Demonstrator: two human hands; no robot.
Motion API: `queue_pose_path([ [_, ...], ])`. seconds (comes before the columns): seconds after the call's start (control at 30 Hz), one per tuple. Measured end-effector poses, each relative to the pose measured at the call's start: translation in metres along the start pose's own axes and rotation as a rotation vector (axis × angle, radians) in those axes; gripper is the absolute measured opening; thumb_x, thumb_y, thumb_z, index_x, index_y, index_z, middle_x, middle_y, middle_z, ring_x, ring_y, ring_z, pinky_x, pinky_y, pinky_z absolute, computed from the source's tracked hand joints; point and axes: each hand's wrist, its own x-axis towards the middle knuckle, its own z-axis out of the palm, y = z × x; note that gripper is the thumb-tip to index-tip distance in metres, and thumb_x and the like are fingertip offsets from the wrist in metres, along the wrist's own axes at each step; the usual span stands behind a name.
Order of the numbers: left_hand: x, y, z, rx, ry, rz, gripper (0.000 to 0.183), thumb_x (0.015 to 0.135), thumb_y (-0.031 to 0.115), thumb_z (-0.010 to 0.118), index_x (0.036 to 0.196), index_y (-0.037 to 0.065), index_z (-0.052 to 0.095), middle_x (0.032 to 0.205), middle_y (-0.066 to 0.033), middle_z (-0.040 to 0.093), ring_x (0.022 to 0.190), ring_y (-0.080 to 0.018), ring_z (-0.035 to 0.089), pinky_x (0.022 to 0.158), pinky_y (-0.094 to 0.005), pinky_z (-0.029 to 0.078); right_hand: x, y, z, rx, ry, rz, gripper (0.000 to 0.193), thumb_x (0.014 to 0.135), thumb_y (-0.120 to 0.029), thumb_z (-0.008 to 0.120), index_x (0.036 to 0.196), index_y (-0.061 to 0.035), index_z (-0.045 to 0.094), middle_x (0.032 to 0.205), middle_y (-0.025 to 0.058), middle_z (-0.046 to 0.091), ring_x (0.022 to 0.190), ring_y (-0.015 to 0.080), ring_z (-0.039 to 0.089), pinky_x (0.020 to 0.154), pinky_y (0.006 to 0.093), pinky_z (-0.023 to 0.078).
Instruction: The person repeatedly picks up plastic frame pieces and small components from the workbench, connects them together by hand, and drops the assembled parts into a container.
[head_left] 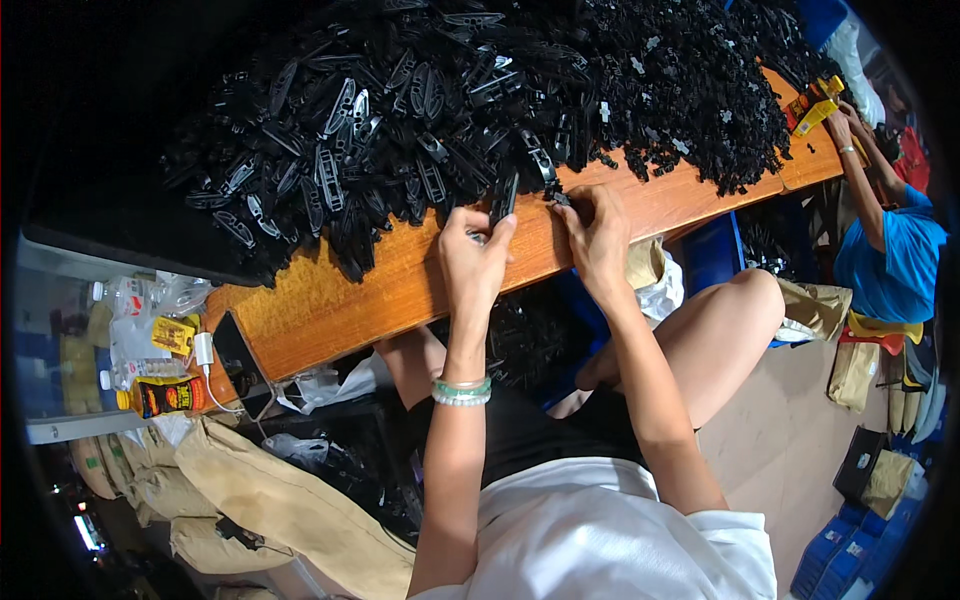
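My left hand [474,248] is closed around a long black plastic part [503,197], which points up and away from me over the table's front edge. A little to the right, my right hand [599,240] pinches a small black plastic piece [560,197] between thumb and fingertips. The two hands are apart. Just beyond them lies a big heap of long black plastic parts [330,170]. It runs on to the right into a heap of much smaller black pieces [690,110]. What exactly the parts are, I cannot tell.
The heaps lie on an orange-brown wooden table [330,315]. At its left end are a phone [243,362], a white charger [204,348] and several bottles [170,396]. A co-worker in a blue shirt [890,250] holds a yellow package [815,105] at the far right. Brown sacks [270,480] lie lower left.
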Motion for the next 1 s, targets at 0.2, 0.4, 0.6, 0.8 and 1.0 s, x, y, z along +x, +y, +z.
queue_pose_path([
  [0.2, -0.034, -0.001, -0.020, -0.088, 0.033, 0.087, 0.018, 0.078, -0.001, 0.068, 0.084, 0.000, 0.051, 0.064, -0.0031, 0.055, 0.045, -0.0043, 0.047, 0.038, -0.0179, 0.032, -0.015, -0.005, -0.011, 0.184, 0.024, 0.025, 0.019, 0.069, -0.002, 0.074, 0.083, 0.0020, 0.061, 0.077, 0.0120, 0.058, 0.070, 0.0252, 0.058, 0.064, 0.0310, 0.046],
  [0.4, -0.052, 0.000, -0.023, -0.068, 0.039, 0.170, 0.018, 0.077, -0.004, 0.067, 0.087, -0.001, 0.052, 0.067, -0.0026, 0.055, 0.049, -0.0040, 0.047, 0.043, -0.0180, 0.035, -0.037, -0.031, -0.025, 0.511, -0.045, 0.163, 0.015, 0.073, 0.003, 0.070, 0.087, 0.0031, 0.068, 0.078, 0.0102, 0.064, 0.072, 0.0158, 0.061, 0.064, 0.0254, 0.048],
  [0.6, -0.079, -0.013, -0.014, -0.050, -0.148, 0.336, 0.025, 0.078, 0.003, 0.070, 0.095, 0.000, 0.052, 0.067, -0.0057, 0.059, 0.051, -0.0064, 0.051, 0.045, -0.0204, 0.038, -0.046, -0.050, -0.025, 0.746, -0.168, 0.396, 0.017, 0.077, 0.003, 0.067, 0.094, 0.0006, 0.069, 0.088, 0.0078, 0.064, 0.076, 0.0113, 0.059, 0.065, 0.0219, 0.048],
  [0.8, -0.073, 0.003, -0.034, -0.512, -0.326, -0.066, 0.055, 0.081, 0.000, 0.064, 0.128, -0.003, 0.036, 0.071, -0.0093, 0.060, 0.046, -0.0117, 0.057, 0.036, -0.0162, 0.035, -0.041, -0.052, -0.048, 0.755, -0.383, 0.375, 0.016, 0.080, 0.002, 0.064, 0.096, 0.0005, 0.069, 0.089, 0.0073, 0.063, 0.077, 0.0122, 0.058, 0.069, 0.0220, 0.046],
  [1.0, -0.068, 0.005, -0.039, -0.353, -0.366, -0.068, 0.028, 0.077, -0.001, 0.069, 0.099, -0.002, 0.051, 0.070, -0.0075, 0.061, 0.050, -0.0120, 0.061, 0.034, -0.0158, 0.035, -0.043, -0.053, -0.056, 0.567, -0.408, 0.167, 0.017, 0.076, 0.004, 0.065, 0.093, 0.0011, 0.069, 0.086, 0.0088, 0.064, 0.080, 0.0162, 0.059, 0.071, 0.0250, 0.045],
])
